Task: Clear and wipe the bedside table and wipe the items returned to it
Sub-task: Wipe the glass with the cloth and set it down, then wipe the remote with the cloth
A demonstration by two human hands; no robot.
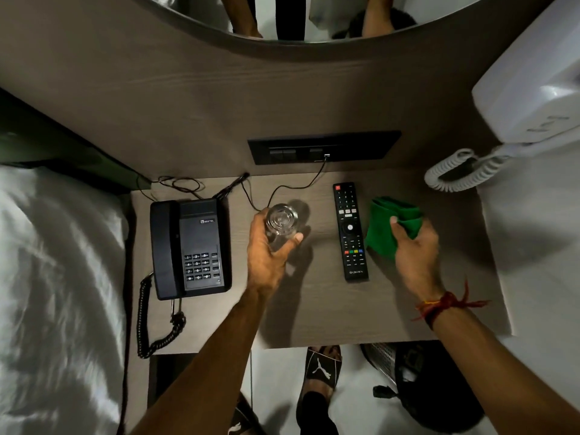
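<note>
between my hands (270, 246) lies a "crown" remote (350, 230) on the bench (314, 309); left of them, a "beetel" phone (191, 249). left hand grips a glass (282, 222), right hand (414, 249) pinches a green cloth (389, 227).

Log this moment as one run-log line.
left hand: holds glass | right hand: grips green cloth | table: phone, remote on it
</note>
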